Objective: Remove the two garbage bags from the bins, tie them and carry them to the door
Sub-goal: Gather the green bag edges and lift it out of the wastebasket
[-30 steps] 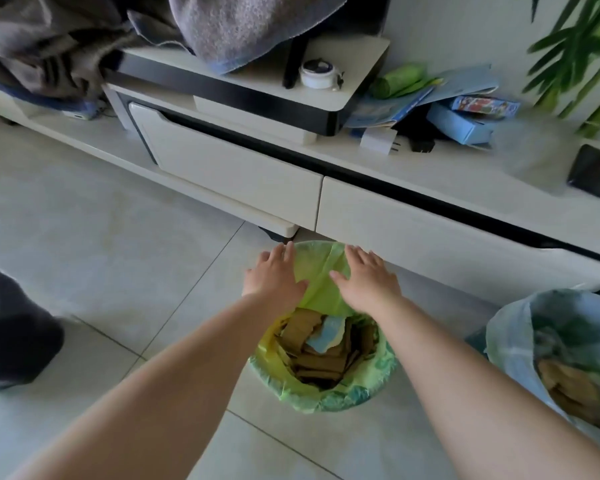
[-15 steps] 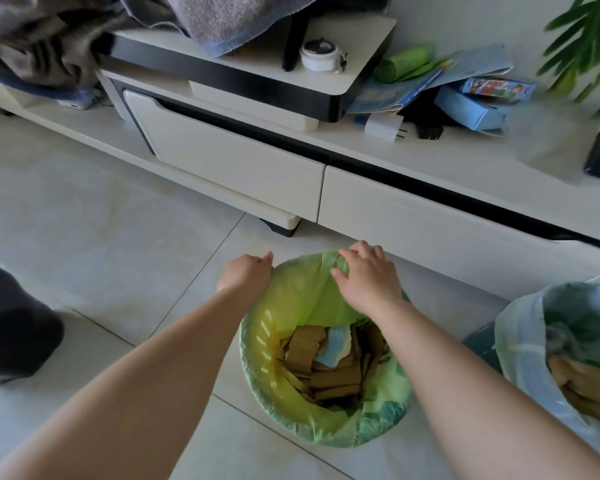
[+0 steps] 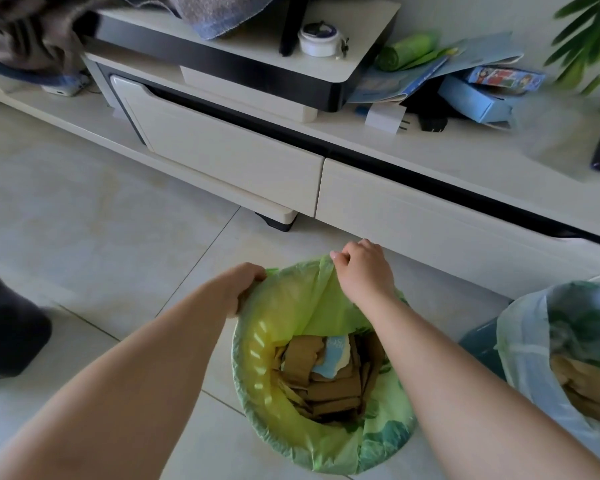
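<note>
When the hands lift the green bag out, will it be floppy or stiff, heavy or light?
Probably floppy: the green bag, a thin film, wrinkles where the left hand and right hand pinch it. Likely light: it holds mostly flat cardboard pieces.

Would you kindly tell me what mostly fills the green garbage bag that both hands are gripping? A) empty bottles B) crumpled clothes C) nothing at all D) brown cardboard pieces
D: brown cardboard pieces lie piled inside the green garbage bag, with a pale blue scrap among them, while the left hand and right hand grip its far rim.
</note>
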